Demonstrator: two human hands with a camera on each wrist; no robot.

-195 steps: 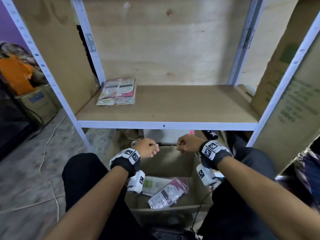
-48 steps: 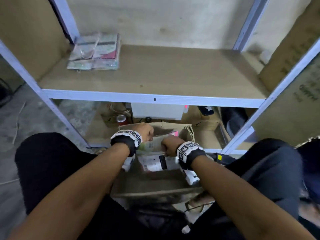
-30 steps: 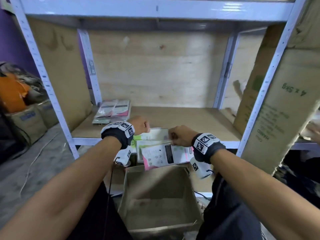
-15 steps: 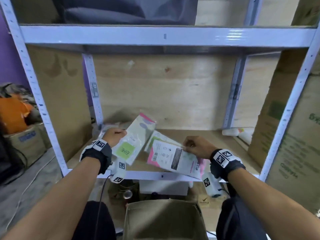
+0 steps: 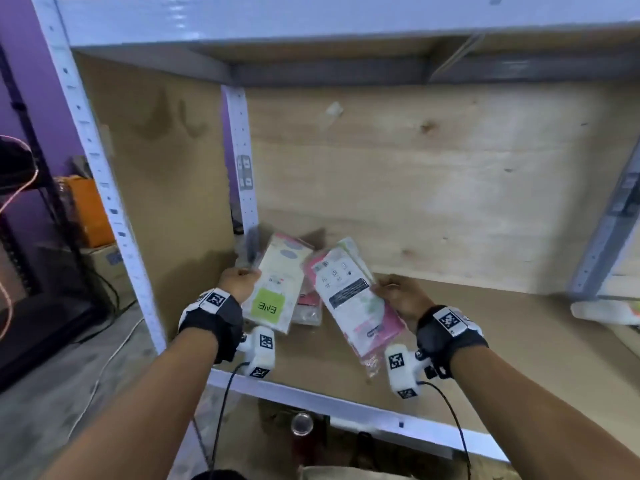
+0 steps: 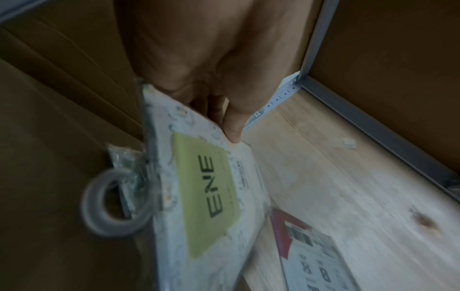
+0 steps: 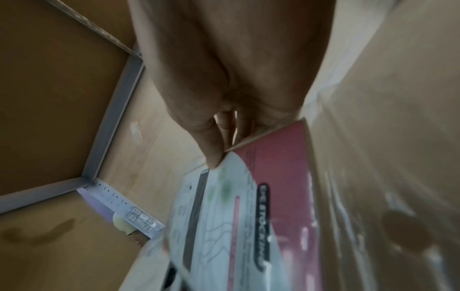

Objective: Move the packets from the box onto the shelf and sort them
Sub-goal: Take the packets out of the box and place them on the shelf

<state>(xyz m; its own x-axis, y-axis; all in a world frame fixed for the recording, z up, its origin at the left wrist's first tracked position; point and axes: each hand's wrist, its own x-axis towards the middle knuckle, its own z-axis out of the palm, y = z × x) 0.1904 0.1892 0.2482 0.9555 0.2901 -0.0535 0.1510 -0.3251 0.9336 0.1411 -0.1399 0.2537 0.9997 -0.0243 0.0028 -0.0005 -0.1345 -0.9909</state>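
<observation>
My left hand (image 5: 239, 282) grips a white packet with a green "ENE" label (image 5: 273, 296) by its left edge, over the shelf's left end; the left wrist view shows the same packet (image 6: 206, 195) under my thumb. My right hand (image 5: 398, 294) pinches a pink-and-white packet (image 5: 349, 299) by its right edge, tilted above the wooden shelf board (image 5: 485, 348); that packet (image 7: 248, 226) fills the lower right wrist view. Earlier packets (image 5: 306, 308) lie flat on the shelf between and beneath the two held ones. The box (image 5: 332, 474) barely shows at the bottom edge.
White metal uprights (image 5: 104, 188) and the front rail (image 5: 346, 405) frame the shelf; an upper shelf (image 5: 311, 19) hangs overhead. A white object (image 5: 602, 311) lies at the shelf's right end. A roll of tape (image 6: 112, 202) appears beside the left packet. Cardboard boxes and cables (image 5: 100, 251) sit at left.
Both hands lifted the packets out of the box and carried them up over the shelf toward its left end. The view swung upward, leaving the box almost out of sight.
</observation>
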